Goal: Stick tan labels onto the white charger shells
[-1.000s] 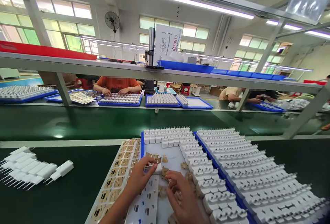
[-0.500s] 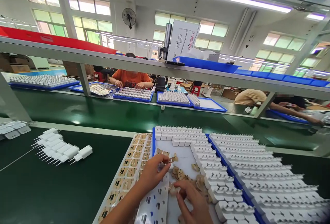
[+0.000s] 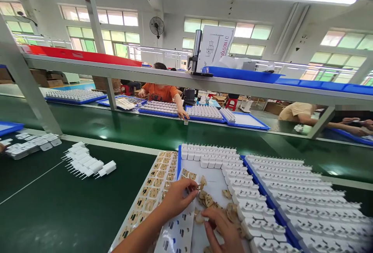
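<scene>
My left hand (image 3: 181,195) is closed in a pinch, thumb against forefinger, over the left part of a blue-rimmed tray (image 3: 179,163). A thin, small thing seems to be at its fingertips, but I cannot make out what. Just beyond them is a tan flat cut-out (image 3: 203,181). My right hand (image 3: 223,227) is lower in the tray, curved with thumb and forefinger apart, its fingertips close to a pale cut-out (image 3: 199,217). Loose tan cut-outs (image 3: 207,200) lie in a pile between the hands. Under my left wrist is a partly stripped white backing sheet (image 3: 178,229).
White pronged housings (image 3: 247,194) fill the tray's right side; a second tray (image 3: 309,202) holds more rows. A sheet of tan cut-outs (image 3: 150,193) lies left. Loose white plugs (image 3: 84,160) lie farther left. Beyond a green belt (image 3: 145,127), a co-worker in orange (image 3: 161,92) reaches forward.
The view has turned slightly left. Across the belt, the co-worker's arm has stretched out toward a small item at the belt's edge. My hands keep nearly the same pose over the tray.
</scene>
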Available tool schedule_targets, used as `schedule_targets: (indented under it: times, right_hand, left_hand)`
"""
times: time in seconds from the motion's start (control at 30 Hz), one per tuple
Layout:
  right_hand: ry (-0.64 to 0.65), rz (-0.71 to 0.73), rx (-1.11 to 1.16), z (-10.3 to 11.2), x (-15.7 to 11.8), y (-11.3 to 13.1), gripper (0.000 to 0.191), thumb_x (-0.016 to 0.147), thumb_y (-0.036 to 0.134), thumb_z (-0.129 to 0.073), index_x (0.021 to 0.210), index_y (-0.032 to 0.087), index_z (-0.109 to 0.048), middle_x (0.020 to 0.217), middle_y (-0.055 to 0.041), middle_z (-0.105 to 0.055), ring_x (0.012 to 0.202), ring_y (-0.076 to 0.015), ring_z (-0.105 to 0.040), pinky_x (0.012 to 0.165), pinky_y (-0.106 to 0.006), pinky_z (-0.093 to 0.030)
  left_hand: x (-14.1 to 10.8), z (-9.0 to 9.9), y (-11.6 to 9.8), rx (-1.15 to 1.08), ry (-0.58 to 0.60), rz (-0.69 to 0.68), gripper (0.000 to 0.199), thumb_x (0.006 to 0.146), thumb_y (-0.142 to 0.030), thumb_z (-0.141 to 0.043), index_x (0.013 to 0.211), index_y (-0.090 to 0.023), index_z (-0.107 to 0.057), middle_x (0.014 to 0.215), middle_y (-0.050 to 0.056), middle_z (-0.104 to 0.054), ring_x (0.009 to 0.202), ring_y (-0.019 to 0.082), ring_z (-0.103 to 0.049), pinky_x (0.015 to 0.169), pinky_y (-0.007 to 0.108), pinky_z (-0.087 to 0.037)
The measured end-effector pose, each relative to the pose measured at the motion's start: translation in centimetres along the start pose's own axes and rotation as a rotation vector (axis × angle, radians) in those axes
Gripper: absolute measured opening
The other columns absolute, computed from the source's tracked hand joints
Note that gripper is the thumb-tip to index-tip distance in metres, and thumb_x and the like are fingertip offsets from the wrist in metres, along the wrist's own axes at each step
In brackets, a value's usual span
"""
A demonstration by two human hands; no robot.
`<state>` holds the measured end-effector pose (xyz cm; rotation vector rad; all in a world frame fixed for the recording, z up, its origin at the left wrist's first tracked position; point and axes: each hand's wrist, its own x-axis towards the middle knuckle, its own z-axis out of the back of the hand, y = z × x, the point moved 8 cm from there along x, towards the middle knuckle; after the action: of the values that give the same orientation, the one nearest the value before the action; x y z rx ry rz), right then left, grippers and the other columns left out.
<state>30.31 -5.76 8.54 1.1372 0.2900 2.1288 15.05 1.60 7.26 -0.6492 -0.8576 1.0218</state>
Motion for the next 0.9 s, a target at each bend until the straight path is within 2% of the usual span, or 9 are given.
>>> schedule_targets:
  times: [0.17, 0.47, 0.9]
  right_hand:
    - [0.003, 0.069, 0.007, 0.1, 0.2, 0.4, 0.03, 0.086, 0.006, -0.053, 0.108, 0.027, -0.06, 0.095, -0.0029, -0.073, 0.079, -0.0137, -0.072, 0.068, -0.017, -0.058]
    - [0.032, 0.091, -0.011, -0.1, 0.2, 0.6, 0.029, 0.086, 0.005, -0.053, 0.105, 0.026, -0.059, 0.091, -0.0022, -0.072, 0.077, -0.0125, -0.072, 0.07, -0.016, -0.057]
    - [0.06, 0.039, -0.046, -0.3, 0.2, 0.8, 0.02, 0.089, 0.009, -0.052, 0.097, 0.025, -0.062, 0.088, -0.0016, -0.072, 0.081, -0.0124, -0.072, 0.077, -0.015, -0.057]
  left_hand:
    - [0.1, -0.4, 0.0, 0.027, 0.036, 0.019, 0.019, 0.088, -0.031, -0.059, 0.097, -0.018, -0.069, 0.09, 0.005, -0.072, 0.083, 0.018, -0.066, 0.078, 0.026, -0.048]
    - [0.1, -0.6, -0.1, 0.038, 0.058, -0.001, 0.015, 0.088, -0.027, -0.059, 0.096, -0.018, -0.068, 0.088, 0.004, -0.072, 0.081, 0.017, -0.065, 0.077, 0.025, -0.048]
    - [0.0, -1.2, 0.1, 0.095, 0.105, 0.013, 0.018, 0.088, -0.028, -0.058, 0.098, -0.019, -0.069, 0.09, 0.004, -0.072, 0.083, 0.017, -0.064, 0.077, 0.025, -0.046]
